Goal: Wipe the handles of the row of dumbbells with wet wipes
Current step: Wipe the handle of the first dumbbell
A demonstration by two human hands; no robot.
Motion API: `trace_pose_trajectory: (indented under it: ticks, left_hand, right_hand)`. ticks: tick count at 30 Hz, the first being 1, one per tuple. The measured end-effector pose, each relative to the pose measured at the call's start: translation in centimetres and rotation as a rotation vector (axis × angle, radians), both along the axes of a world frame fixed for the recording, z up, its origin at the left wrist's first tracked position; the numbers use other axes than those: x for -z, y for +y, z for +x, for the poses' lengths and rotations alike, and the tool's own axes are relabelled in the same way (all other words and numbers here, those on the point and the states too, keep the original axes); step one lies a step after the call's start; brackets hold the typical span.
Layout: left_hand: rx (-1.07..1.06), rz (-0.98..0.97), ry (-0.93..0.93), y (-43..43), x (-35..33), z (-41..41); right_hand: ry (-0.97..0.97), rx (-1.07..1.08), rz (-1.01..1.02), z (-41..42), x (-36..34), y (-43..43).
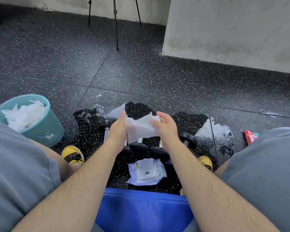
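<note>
Dumbbells with round black heads and bright metal handles, side by side in a short row on the floor, straight ahead between the two feet. Heads matt and rubbery-looking, handles thin and shiny. Just above them, stretched between both hands, a white wet wipe: thin, slightly translucent, roughly rectangular, top edge wavy. Left hand at the wipe's left edge, fingers straight and together, pinching the sheet against a thumb hidden behind it. Right hand at the upper right corner, thumb and loosely curled fingers pinching the edge.

Much of the row covered by wipe, hands and forearms: only a few heads and short bits of handle on show, exact count impossible to tell. Nearest heads half lost against the dark floor.

Closer to the body, a flat white soft-plastic pack of wipes on the floor, rigid lid flipped open. To the left, a round teal plastic bucket heaped with crumpled white wipes. Black rubber floor tiles with white speckles, wet and glossy around the dumbbells. Yellow-and-black shoes, the right one mostly behind a forearm. Grey fabric shorts on both thighs; smooth blue seat at the bottom edge. Small red packet far right, partly behind the knee. Thin black tripod legs cut off at the top, beside a rough white wall.
</note>
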State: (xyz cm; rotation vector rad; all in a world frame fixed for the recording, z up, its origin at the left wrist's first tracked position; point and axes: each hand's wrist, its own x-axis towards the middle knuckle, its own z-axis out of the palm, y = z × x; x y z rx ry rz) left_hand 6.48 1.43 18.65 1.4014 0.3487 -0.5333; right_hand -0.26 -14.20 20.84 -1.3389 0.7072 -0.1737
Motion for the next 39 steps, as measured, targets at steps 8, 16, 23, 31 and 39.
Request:
trace_pose_trajectory:
  ticks: [8,16,23,31,39]
  left_hand:
    - [-0.100,0.297,-0.229,0.5,0.3,-0.5]
    - [0.141,0.219,-0.330,-1.0,-0.8,-1.5]
    - [0.138,0.071,-0.242,-0.4,-1.1,-1.2]
    - [0.097,-0.074,-0.121,-0.8,-1.4,-1.2]
    - [0.115,0.020,-0.157,-0.5,-0.6,-1.2]
  right_hand:
    - [-0.021,0.167,-0.138,0.0,-0.2,-0.9]
    - [-0.132,-0.148,-0.536,-0.2,-0.9,1.8]
    - [-0.148,-0.337,-0.281,0.0,-2.1,1.7]
    - [0.150,-0.369,-0.166,0.1,-0.5,0.0]
    - [0.065,-0.233,-0.378,0.3,-0.7,0.1]
